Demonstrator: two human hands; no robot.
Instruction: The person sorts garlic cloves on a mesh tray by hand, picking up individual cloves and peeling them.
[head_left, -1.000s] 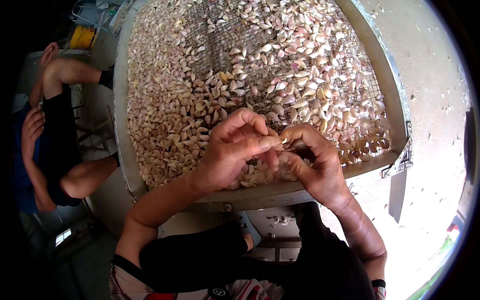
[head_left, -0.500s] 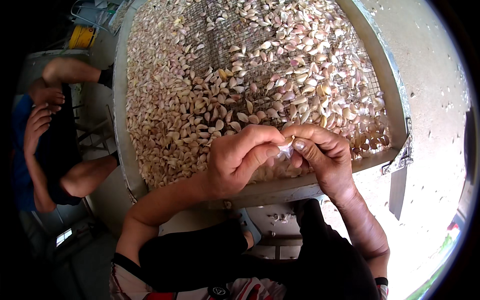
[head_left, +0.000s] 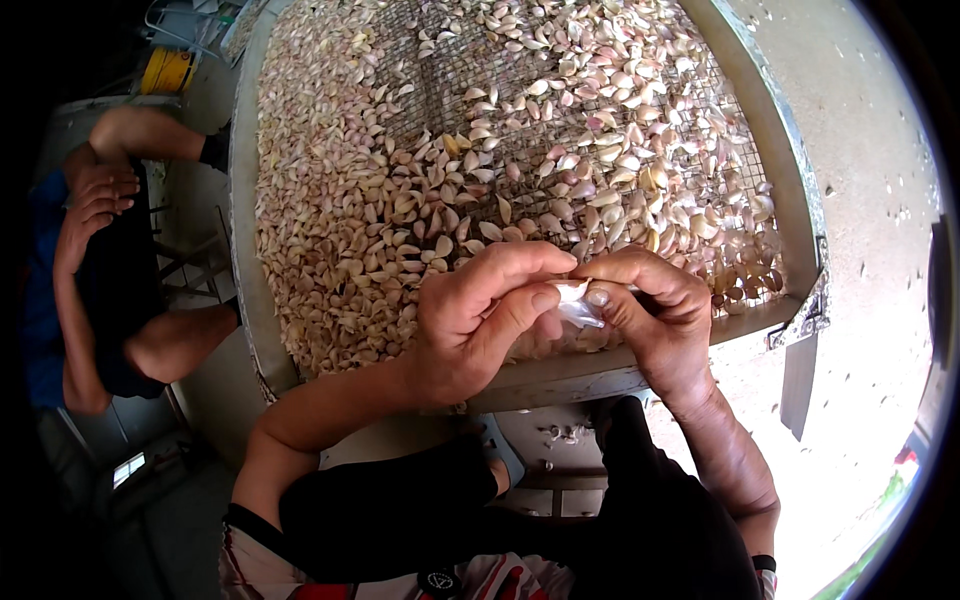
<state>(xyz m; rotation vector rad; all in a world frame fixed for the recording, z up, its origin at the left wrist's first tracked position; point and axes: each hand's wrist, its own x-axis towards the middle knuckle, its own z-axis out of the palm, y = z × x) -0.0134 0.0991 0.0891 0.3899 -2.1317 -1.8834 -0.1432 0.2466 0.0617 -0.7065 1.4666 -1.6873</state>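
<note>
Over the near edge of a wire-mesh tray, my two hands meet at one pale garlic clove point(head_left: 572, 290). My left hand point(head_left: 462, 325) closes on its left side between thumb and forefinger. On the other side, my right hand point(head_left: 665, 325) pinches it with the thumbnail against the clove. A thin, shiny whitish piece, like garlic skin, point(head_left: 583, 316) hangs just under the clove between the fingers. Many unpeeled garlic cloves point(head_left: 335, 240) with pinkish-cream skins cover the mesh, thick on the left and looser on the right.
The tray has a raised frame point(head_left: 785, 150), with a metal bracket point(head_left: 812, 312) at its near right corner. At the left sits another person point(head_left: 95, 300), hands together. A yellow bucket point(head_left: 167, 71) stands beyond. Skin scraps point(head_left: 565, 434) lie below the tray.
The fingertips have spread slightly, and more of the white clove and the shiny piece below it shows. The other person's hands have shifted a little.
</note>
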